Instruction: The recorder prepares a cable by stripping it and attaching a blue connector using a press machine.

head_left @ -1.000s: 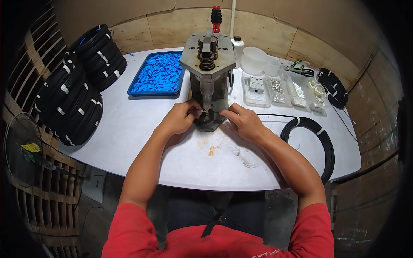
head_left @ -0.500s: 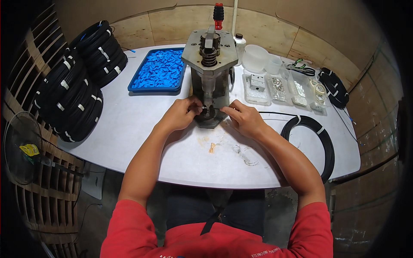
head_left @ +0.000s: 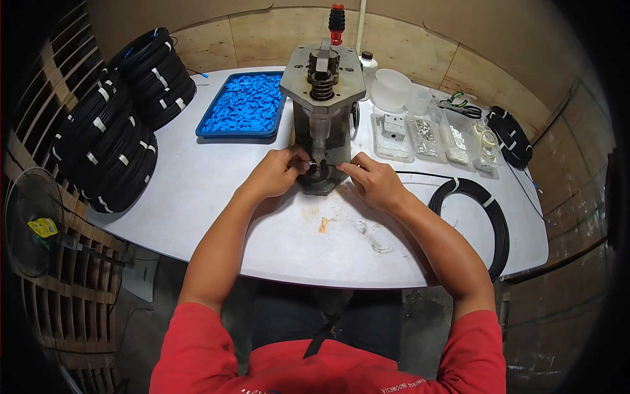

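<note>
A grey metal hand press (head_left: 323, 85) with a red and black handle grip (head_left: 336, 25) stands upright in the middle of the table. At its lower die, my left hand (head_left: 281, 172) pinches a tiny silvery piece (head_left: 312, 163), too small to name, from the left side. Opposite it, my right hand (head_left: 374, 180) is closed, index finger pointing toward the die. A black cable (head_left: 420, 173) runs from behind this hand to a coil (head_left: 502, 230) on the right; its end near the die is hidden by the fingers and the press.
A blue tray (head_left: 275, 134) full of small blue pieces sits left of the press. Stacked black cable coils (head_left: 108, 154) fill the far left. On the right are a white bottle (head_left: 369, 69), a translucent tub (head_left: 391, 88), clear boxes of small parts (head_left: 425, 136) and another black coil (head_left: 510, 138).
The view has shifted very slightly. Both hands keep their places at the press, and nothing else has visibly moved.
</note>
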Demonstrator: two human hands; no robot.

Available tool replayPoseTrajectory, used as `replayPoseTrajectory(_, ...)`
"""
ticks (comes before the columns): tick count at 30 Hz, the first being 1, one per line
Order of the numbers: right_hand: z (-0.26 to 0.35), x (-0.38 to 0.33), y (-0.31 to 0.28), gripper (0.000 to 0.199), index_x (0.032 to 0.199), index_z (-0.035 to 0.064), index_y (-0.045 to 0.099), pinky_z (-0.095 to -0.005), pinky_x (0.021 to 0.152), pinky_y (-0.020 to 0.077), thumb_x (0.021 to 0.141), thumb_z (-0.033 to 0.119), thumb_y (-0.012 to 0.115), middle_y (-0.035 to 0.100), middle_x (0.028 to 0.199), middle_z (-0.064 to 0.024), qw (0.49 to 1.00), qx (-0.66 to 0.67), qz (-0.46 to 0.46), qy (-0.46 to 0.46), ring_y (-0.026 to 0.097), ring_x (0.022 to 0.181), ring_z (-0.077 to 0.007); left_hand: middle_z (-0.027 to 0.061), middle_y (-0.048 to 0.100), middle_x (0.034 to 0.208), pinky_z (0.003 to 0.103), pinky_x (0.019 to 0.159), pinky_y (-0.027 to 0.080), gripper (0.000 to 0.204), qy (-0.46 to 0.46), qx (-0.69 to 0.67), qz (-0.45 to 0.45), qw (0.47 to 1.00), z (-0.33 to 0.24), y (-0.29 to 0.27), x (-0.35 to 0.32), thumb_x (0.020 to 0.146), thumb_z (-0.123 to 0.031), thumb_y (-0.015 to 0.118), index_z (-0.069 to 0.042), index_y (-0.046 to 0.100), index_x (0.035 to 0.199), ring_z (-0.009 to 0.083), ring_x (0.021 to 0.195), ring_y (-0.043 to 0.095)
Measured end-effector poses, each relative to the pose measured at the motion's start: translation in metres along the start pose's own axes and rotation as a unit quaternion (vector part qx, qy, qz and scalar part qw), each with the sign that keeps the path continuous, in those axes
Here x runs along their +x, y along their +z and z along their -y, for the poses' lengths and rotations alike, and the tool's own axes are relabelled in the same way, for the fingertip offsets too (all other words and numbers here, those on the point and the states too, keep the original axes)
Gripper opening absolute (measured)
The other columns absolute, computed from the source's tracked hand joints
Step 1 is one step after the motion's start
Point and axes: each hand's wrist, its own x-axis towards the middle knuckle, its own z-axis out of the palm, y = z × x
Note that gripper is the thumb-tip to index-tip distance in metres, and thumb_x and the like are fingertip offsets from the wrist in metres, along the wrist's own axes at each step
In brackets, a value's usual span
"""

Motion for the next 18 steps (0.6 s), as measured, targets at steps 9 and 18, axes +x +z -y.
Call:
replayPoseTrajectory(9,0.0022,0.0004,-0.0023,0.041,0.114,0.0098,0.066,-0.0365,0.062,0.0540,0.074,0.001,0.067,0.060,0.094,-0.0077,0.999,-0.006,0.028,0.019,0.065,0.075,-0.0260,0.0184,0.070,0.086,0.037,0.079,0.052,0.018,-0.002,-0.019,0.005,1.000,0.0005,-0.0004,-0.0004,0.090,-0.008,0.058,0.002,0.064,0.103,0.0286,0.083,0.068)
replayPoseTrajectory(18,-0.0029,0.0019,0.0008,0.042,0.111,0.0086,0.066,-0.0373,0.073,0.0469,0.070,0.001,0.066,0.057,0.089,-0.0076,0.999,-0.020,-0.004,-0.028,0.058,0.081,-0.0263,0.0171,0.070,0.085,0.035,0.078,0.052,0.017,0.011,-0.006,-0.002,1.000,0.0043,0.0011,0.0009,0.090,-0.007,0.058,0.002,0.064,0.103,0.0271,0.083,0.068)
